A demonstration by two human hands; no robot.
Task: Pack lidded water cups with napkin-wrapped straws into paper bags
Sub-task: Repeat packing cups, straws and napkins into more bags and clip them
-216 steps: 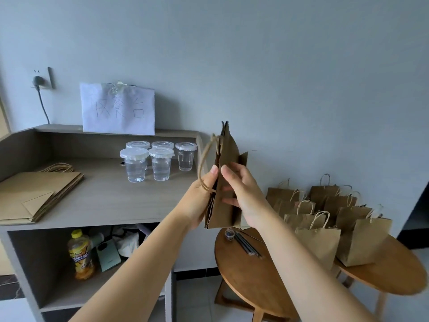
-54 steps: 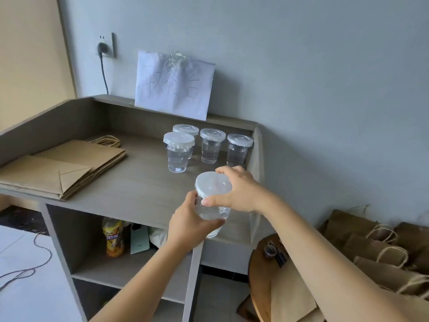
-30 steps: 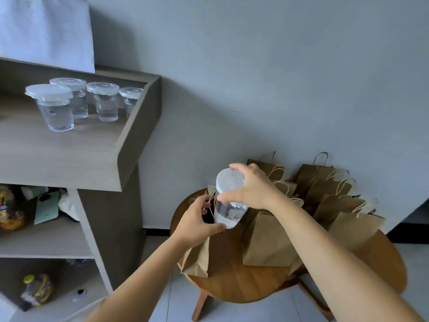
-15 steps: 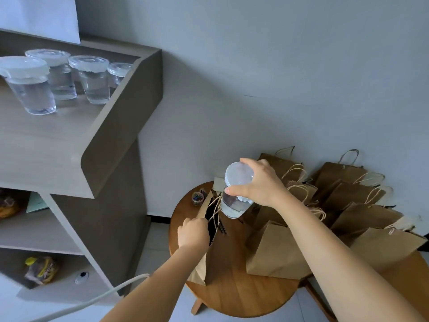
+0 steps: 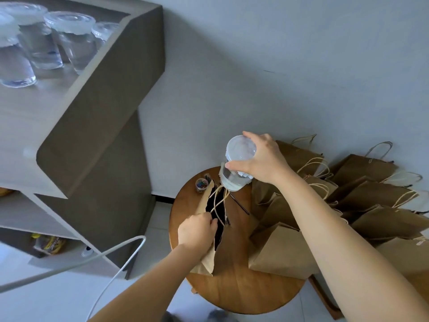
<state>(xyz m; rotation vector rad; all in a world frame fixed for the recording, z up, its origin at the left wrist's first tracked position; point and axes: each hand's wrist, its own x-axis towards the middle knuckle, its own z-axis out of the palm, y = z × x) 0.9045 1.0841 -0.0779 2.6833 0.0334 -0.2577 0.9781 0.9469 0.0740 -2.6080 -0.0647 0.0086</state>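
My right hand (image 5: 263, 160) grips a clear lidded cup of water (image 5: 235, 173) by its rim, just above the far end of a brown paper bag (image 5: 228, 235). That bag stands on the round wooden table (image 5: 234, 291), its dark mouth showing as a narrow slit. My left hand (image 5: 197, 231) pinches the bag's near left edge by the twine handles. Black straws (image 5: 241, 205) lie on the table beside the bag. Several more lidded cups (image 5: 69, 40) stand on the grey shelf at the upper left.
Several brown paper bags (image 5: 371, 205) with twine handles crowd the right of the table against the wall. A small jar of coloured clips (image 5: 201, 184) sits at the table's far edge. The grey shelf unit (image 5: 99, 126) stands close on the left. A white cable (image 5: 111, 256) hangs across the lower left.
The view has moved closer and tilted down. My right hand has lowered the cup a little toward the bag's mouth, and my left hand keeps pulling the bag's edge outward.
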